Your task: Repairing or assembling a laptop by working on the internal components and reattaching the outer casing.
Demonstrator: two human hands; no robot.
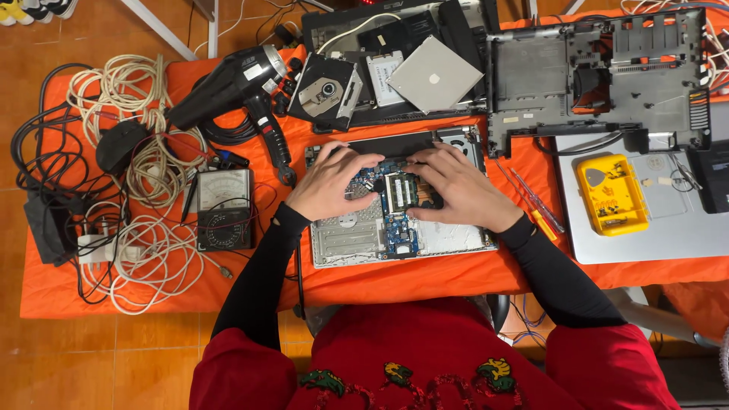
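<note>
An opened silver laptop base [357, 239] lies on the orange table cloth in front of me, its blue circuit board [395, 228] bare. My left hand [330, 181] rests on the board's left upper part, fingers curled down onto it. My right hand [456, 186] lies over the board's right side, fingertips touching beside a green memory module [400, 191]. Both hands press on the board; I cannot see a tool in either.
A black heat gun [235, 83], an analogue multimeter [224, 209] and tangled cables [129, 152] lie left. Disc drives and a stripped laptop chassis [600, 76] sit behind. A yellow screw box [611, 193] rests on a silver laptop lid, screwdrivers [535, 201] beside it.
</note>
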